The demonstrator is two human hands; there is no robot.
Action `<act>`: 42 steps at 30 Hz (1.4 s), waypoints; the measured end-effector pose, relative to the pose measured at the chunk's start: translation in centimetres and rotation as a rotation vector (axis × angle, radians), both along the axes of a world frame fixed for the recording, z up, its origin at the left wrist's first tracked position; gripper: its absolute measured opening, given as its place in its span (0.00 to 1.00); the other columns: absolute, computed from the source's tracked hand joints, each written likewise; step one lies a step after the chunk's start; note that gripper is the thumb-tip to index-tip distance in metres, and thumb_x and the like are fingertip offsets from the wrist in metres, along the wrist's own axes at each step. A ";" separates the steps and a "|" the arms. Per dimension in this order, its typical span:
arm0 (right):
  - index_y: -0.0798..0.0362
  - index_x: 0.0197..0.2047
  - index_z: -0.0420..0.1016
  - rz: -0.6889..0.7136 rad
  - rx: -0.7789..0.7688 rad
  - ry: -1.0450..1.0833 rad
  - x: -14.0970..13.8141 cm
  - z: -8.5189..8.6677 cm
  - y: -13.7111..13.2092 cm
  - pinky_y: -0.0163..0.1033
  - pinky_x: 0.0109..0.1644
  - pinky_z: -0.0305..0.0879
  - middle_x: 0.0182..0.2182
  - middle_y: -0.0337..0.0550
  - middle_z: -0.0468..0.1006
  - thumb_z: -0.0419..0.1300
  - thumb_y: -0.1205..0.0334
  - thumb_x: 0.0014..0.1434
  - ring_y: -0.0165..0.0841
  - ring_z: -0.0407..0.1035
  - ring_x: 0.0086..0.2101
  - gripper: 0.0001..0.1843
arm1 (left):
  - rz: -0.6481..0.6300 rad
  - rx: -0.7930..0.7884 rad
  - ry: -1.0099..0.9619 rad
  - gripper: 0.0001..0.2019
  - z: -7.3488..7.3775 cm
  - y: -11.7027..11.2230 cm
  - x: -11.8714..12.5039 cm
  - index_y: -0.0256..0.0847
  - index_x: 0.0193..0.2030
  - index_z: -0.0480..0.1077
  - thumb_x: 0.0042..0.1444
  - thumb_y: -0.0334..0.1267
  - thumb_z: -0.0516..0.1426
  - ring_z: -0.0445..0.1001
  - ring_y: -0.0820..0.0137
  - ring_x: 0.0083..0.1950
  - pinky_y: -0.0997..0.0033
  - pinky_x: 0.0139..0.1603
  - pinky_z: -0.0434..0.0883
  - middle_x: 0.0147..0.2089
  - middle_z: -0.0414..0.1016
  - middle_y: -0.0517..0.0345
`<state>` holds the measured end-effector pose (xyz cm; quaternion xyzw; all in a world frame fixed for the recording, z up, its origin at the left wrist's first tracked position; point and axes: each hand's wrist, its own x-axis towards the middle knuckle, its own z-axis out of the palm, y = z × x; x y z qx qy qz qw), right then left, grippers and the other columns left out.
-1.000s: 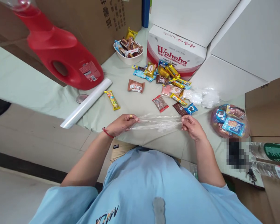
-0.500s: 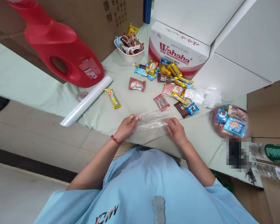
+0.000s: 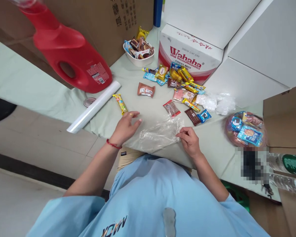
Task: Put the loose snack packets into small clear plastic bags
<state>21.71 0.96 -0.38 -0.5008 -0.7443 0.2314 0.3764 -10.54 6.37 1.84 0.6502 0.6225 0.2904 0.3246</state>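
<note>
A clear plastic bag (image 3: 158,135) lies loosely spread at the table's front edge. My right hand (image 3: 189,141) pinches its right end between thumb and fingers. To the left of the bag, my left hand (image 3: 126,127) is empty, with thumb and fingers apart. Just beyond its fingertips is a yellow-wrapped snack bar (image 3: 120,104). A brown-wrapped snack (image 3: 146,90) lies farther back. Behind the bag are a red-edged clear snack packet (image 3: 172,108), a dark brown packet (image 3: 192,117) and a small blue packet (image 3: 204,116).
A red jug (image 3: 76,56) and a white roll (image 3: 93,107) stand at left. At the back are a white bowl of snacks (image 3: 139,62), a snack pile (image 3: 182,74) and a Wahaha carton (image 3: 187,56). Crumpled clear plastic (image 3: 224,103), a filled round bag (image 3: 246,130) and bottles (image 3: 293,163) are right.
My left hand has let go of the bag and moved left, its fingers opening. The bag has slackened and spread out, while my right hand keeps its end.
</note>
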 end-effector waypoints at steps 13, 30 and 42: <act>0.44 0.40 0.82 -0.030 0.023 0.111 1.6 0.9 -2.7 0.49 0.53 0.72 0.57 0.47 0.72 0.53 0.68 0.68 0.38 0.71 0.49 0.16 | -0.656 -0.045 -0.224 0.09 -2.4 4.0 10.9 0.41 0.31 0.75 0.56 0.43 0.62 0.74 0.64 0.37 0.63 0.50 0.66 0.32 0.76 0.55; 0.50 0.37 0.78 -0.277 -0.546 0.589 -0.7 -0.8 -0.3 0.36 0.38 0.62 0.31 0.37 0.76 0.69 0.49 0.54 0.31 0.66 0.32 0.14 | -0.251 0.182 -0.423 0.17 -2.0 -1.7 6.9 0.42 0.31 0.70 0.66 0.51 0.57 0.72 0.63 0.51 0.58 0.58 0.68 0.40 0.73 0.53; 0.47 0.41 0.74 -0.219 -0.498 0.644 -1.0 0.9 -0.3 0.40 0.41 0.72 0.36 0.39 0.77 0.68 0.47 0.59 0.33 0.71 0.35 0.15 | -0.106 0.302 -0.248 0.19 -2.4 -3.1 6.1 0.42 0.31 0.69 0.71 0.49 0.51 0.67 0.73 0.29 0.72 0.34 0.65 0.27 0.69 0.62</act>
